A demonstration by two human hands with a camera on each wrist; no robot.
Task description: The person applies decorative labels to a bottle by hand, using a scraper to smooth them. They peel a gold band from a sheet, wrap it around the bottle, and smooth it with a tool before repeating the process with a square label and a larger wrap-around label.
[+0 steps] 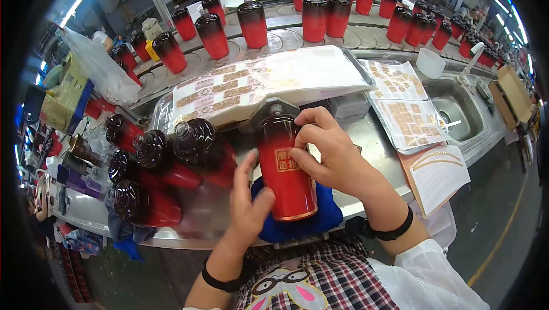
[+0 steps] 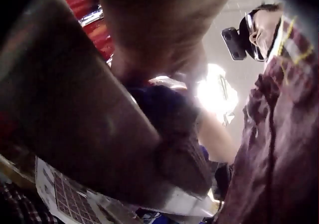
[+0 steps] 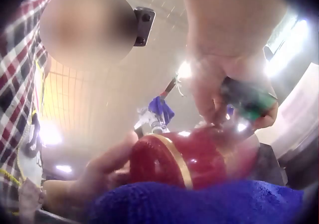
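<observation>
A red bottle with a black shoulder (image 1: 280, 190) leans back on a blue cloth (image 1: 334, 210) at the bench's near edge. Its front bears a square gold label (image 1: 282, 162) with characters. My right hand (image 1: 337, 150) bends over the bottle's right side, thumb and forefinger pinching at the label's right edge, another finger up at the shoulder. My left hand (image 1: 249, 207) lies along the bottle's left side, fingers extended and thumb apart. In the right wrist view the bottle's gold-ringed base (image 3: 157, 159) shows above the cloth (image 3: 199, 204).
Several more red-black bottles (image 1: 163, 201) lean together on the left. Beyond the hands lies a tray of label sheets (image 1: 274, 78); further sheets (image 1: 409, 124) rest by the sink (image 1: 463, 115). Bottles line a conveyor (image 1: 280, 38) at the back. A card (image 1: 440, 175) sits at the right.
</observation>
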